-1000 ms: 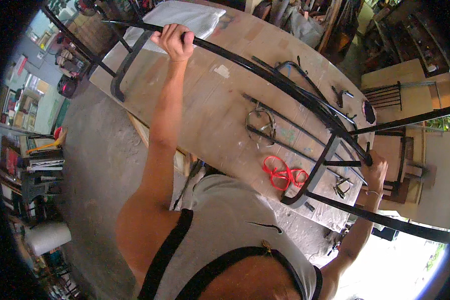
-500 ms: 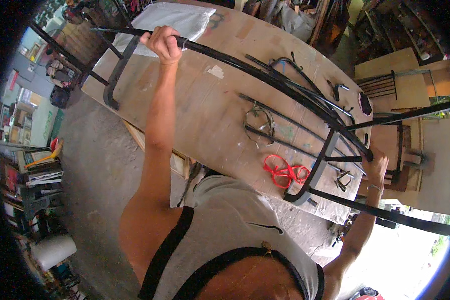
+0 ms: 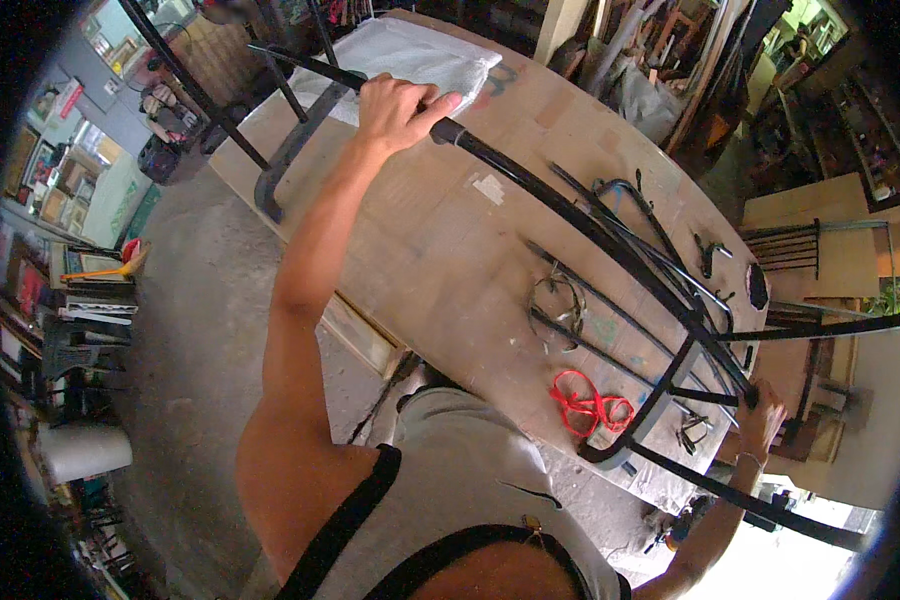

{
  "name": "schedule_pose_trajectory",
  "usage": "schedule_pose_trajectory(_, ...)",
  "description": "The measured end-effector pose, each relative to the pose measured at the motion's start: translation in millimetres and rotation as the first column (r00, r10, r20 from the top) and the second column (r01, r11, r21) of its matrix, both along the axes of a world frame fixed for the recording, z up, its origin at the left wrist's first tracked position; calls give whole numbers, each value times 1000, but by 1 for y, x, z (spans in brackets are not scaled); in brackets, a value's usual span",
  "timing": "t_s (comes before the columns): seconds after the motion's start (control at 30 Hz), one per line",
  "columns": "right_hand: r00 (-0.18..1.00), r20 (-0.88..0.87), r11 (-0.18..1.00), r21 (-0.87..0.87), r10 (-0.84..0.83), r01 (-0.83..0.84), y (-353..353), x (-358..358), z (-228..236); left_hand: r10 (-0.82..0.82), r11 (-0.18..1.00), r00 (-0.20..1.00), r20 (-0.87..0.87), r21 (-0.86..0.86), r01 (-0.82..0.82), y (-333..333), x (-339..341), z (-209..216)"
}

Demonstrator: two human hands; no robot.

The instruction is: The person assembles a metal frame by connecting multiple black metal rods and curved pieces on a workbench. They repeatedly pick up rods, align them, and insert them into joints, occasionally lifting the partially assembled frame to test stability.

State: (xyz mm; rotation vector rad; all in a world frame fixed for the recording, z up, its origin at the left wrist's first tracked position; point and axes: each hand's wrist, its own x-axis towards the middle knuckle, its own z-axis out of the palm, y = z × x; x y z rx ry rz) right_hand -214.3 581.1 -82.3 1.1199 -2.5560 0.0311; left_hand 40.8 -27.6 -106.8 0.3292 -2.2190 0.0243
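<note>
A long black metal frame (image 3: 550, 197), made of tubes with bent U-shaped ends and legs sticking out, spans the table from upper left to lower right. Near its far left end my left hand (image 3: 398, 112) is closed over the main tube, thumb lying along it beside a collar-like joint. At the opposite end my right hand (image 3: 760, 415) is closed round the tube's tip; its fingers are partly hidden. Under the frame lie loose black rods (image 3: 610, 310), a coil of wire (image 3: 558, 312) and a red cord (image 3: 590, 405).
The brown-covered table (image 3: 420, 240) carries white bubble wrap (image 3: 420, 55) at its far left and a small black metal part (image 3: 710, 258) at right. Legs of the frame jut past both table ends. Wooden boards (image 3: 810, 210) stand at right; stacked goods (image 3: 95, 300) line the left.
The view has shifted, so table and frame appear lower and farther right. My left thumb now lies more stretched along the tube. Both hands stay on the frame.
</note>
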Motion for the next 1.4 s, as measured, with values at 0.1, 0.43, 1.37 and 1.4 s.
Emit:
schedule_pose_trajectory(0.1,999,-19,999,19,43,-42,7,-12,-10,61,985,987,146,151,-83,3,1,3)
schedule_pose_trajectory(0.43,996,-72,993,110,62,-54,43,-35,-29,22,983,979,203,175,-58,9,0,13)
schedule_pose_trajectory(1.37,994,41,994,38,-101,99,16,-20,-9,717,363,547,-432,901,236,-352,120,-31)
schedule_pose_trajectory(1.4,995,13,995,31,-97,97,14,-17,-8,735,395,542,-407,907,145,-348,120,-31)
